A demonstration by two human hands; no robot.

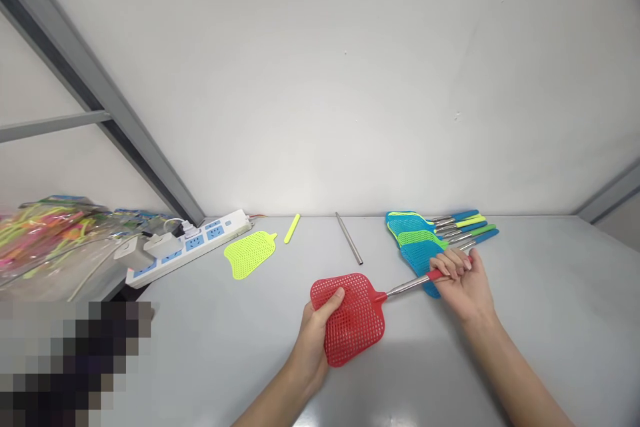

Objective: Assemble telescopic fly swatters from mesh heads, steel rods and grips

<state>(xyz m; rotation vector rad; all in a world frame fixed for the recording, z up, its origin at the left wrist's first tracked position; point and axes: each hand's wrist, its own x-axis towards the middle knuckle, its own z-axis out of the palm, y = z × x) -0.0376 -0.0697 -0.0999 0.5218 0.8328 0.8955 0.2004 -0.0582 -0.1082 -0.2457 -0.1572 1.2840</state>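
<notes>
A red fly swatter point(356, 327) with a metal shaft is held between my two hands above the table. My left hand point(316, 340) grips its perforated head, thumb on top and fingers underneath, hidden. My right hand point(463, 280) is closed around the red handle at the other end of the shaft. Just behind my right hand lies a pile of fly swatters point(417, 240) with blue, green and yellow heads and grips. Left of the middle are a loose yellow swatter head point(250, 254) and a yellow handle grip point(292, 229). A bare metal rod point(349, 239) lies beyond the red head.
A white power strip point(200, 240) with plugs and cables lies along the left of the grey table point(200, 347). Farther left are plastic bags point(60, 227) with colourful contents. A wall point(350, 80) closes off the back, and a grey metal frame point(115, 100) rises at left.
</notes>
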